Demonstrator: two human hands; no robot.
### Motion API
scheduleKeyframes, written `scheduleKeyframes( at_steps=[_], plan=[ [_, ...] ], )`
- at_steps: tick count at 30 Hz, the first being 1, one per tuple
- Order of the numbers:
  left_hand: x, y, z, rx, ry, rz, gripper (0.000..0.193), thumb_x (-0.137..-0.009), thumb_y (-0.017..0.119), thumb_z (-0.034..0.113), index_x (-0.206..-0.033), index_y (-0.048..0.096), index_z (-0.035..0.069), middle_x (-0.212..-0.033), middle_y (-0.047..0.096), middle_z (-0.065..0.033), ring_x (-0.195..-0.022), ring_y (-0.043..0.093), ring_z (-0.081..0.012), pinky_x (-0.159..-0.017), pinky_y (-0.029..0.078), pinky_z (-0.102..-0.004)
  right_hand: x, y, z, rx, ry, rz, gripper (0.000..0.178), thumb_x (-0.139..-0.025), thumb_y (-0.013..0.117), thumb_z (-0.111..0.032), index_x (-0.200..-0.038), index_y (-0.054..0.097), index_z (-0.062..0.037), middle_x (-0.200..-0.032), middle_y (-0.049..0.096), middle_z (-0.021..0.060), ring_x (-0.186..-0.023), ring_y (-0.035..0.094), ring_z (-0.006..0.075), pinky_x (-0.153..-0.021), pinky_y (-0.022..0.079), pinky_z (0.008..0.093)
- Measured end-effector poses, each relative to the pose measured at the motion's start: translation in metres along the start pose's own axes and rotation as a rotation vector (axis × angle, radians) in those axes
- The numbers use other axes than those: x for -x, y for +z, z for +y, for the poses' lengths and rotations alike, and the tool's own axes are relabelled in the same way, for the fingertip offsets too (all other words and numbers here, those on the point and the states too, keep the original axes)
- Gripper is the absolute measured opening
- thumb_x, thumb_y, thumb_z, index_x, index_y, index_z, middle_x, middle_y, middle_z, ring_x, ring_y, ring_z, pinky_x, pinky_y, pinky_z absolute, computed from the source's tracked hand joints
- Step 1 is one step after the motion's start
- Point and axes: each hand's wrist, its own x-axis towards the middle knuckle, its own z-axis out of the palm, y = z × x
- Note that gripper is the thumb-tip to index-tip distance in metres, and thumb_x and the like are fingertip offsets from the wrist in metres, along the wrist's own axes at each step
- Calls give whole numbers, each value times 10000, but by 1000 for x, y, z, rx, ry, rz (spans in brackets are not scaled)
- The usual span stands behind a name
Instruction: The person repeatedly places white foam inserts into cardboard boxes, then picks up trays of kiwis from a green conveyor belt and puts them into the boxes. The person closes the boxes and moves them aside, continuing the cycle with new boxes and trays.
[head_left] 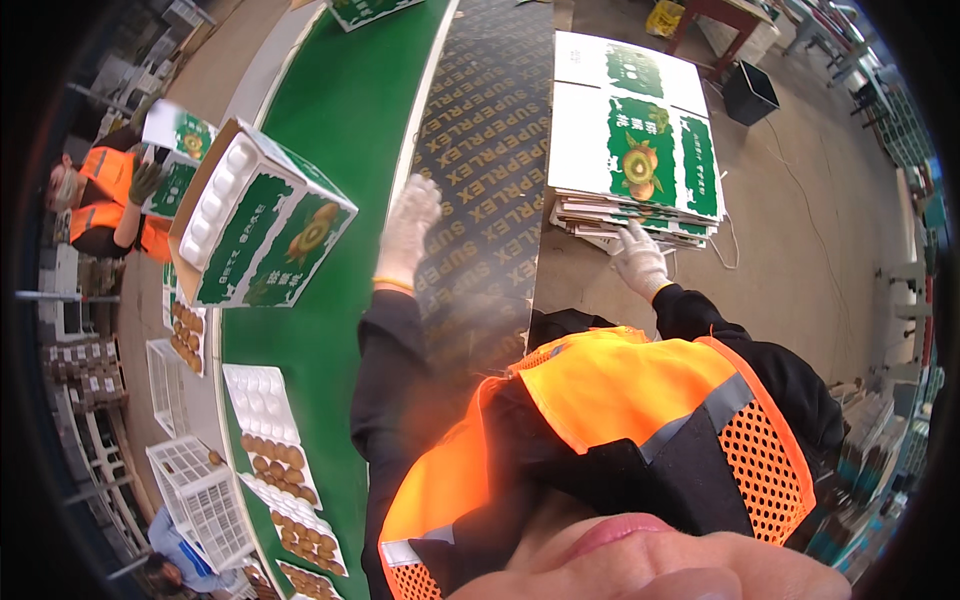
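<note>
My left hand (408, 232), in a white glove, is over the edge between the green conveyor belt (325, 110) and a dark printed board (480, 150). It holds nothing, and its fingers are stretched forward. To the right, my white-gloved right hand (641, 262) reaches to the near edge of a stack of flattened cartons (590, 130), white and green with a fruit picture. Its fingers are apart and its fingertips meet the stack's lower sheets. On the belt left of my left hand stands an open carton (285, 225), with a white moulded tray (215, 205) showing in its mouth.
Trays of brown kiwifruit (280, 465) lie on the belt's near left part. White plastic crates (200, 495) stand beside it. Across the belt, a person in an orange vest (105, 175) handles another carton. A black bin (750, 93) stands beyond the stack, near a cable on the floor.
</note>
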Motion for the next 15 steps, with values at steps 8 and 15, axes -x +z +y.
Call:
scheduleKeyframes(
  at_steps=[8,15],
  plan=[
    [-5,139,-92,-848,-157,-360,814,-1012,520,543,-1590,295,16,-1631,356,-172,-1524,304,-307,-1228,244,-373,-4,-43,170,-66,537,382,553,-861,745,-368,-1253,563,-24,-1251,561,212,-1174,590,407,-975,500,482],
    [-82,228,-123,-911,-432,67,862,-959,594,523,-1555,305,-28,-1544,423,-296,-1449,407,-411,-1190,310,-421,-78,-39,203,-66,517,268,669,-880,751,-346,-1417,524,-20,-1353,598,234,-1277,569,374,-1071,462,437]
  ],
)
